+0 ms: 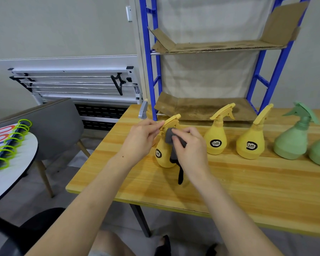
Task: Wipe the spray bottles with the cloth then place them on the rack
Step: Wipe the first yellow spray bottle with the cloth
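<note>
Right hand: pinching soft grey cloth against the pear-shaped yellow bottle
Left hand: fingers pinching that bottle's trigger head
Bottles: three yellow, two green plastic on the right
Rack: blue metal, cardboard-lined, behind the hands

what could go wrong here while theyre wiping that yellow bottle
1. The left hand pinches only the trigger head of the yellow spray bottle, so the right hand pressing the grey cloth could tip it.
2. The cloth's hanging tail may drag on the table.
3. A grey sprayer just behind could be knocked.
</note>
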Demonstrator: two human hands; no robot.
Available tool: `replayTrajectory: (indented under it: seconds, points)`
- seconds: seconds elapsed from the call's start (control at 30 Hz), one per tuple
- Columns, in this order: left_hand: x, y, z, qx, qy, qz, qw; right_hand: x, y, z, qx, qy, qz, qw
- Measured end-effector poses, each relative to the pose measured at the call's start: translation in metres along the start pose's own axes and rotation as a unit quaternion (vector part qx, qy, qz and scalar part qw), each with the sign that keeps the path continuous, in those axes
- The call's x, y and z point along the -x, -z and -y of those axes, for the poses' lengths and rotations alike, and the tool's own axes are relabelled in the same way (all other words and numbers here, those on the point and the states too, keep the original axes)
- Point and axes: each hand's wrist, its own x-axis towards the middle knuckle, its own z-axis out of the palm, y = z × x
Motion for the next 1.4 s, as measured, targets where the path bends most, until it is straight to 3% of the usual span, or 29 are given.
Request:
replayTrajectory:
  seconds: [0.13, 0.43, 0.63, 0.9, 1.1, 1.4]
  points:
    - [-0.001, -0.003, 0.001, 0.011, -0.006, -0.005, 1.000, -0.016, 0.005, 0.007, -0.022, -0.008, -0.090, 0.996]
    - [0.000, 0.000, 0.001, 0.026, 0.013, -0.004, 1.000, -0.002, -0.005, 0.001, -0.004, -0.045, 0.044, 0.998]
    - [-0.001, 0.001, 0.001, 0.024, 0.005, 0.000, 1.000, -0.023, 0.012, 0.004, -0.032, -0.048, -0.073, 0.996]
    - [0.000, -0.001, 0.000, 0.006, 0.016, -0.003, 1.000, 0.004, -0.010, 0.004, -0.026, -0.055, 0.041, 0.997]
    - [-0.001, -0.002, 0.003, 0.011, -0.007, -0.002, 1.000, -0.018, 0.005, 0.009, -0.054, -0.052, -0.068, 0.995]
    - [0.000, -0.001, 0.006, 0.005, -0.015, -0.003, 1.000, 0.003, -0.005, -0.002, 0.002, -0.041, 0.051, 0.998]
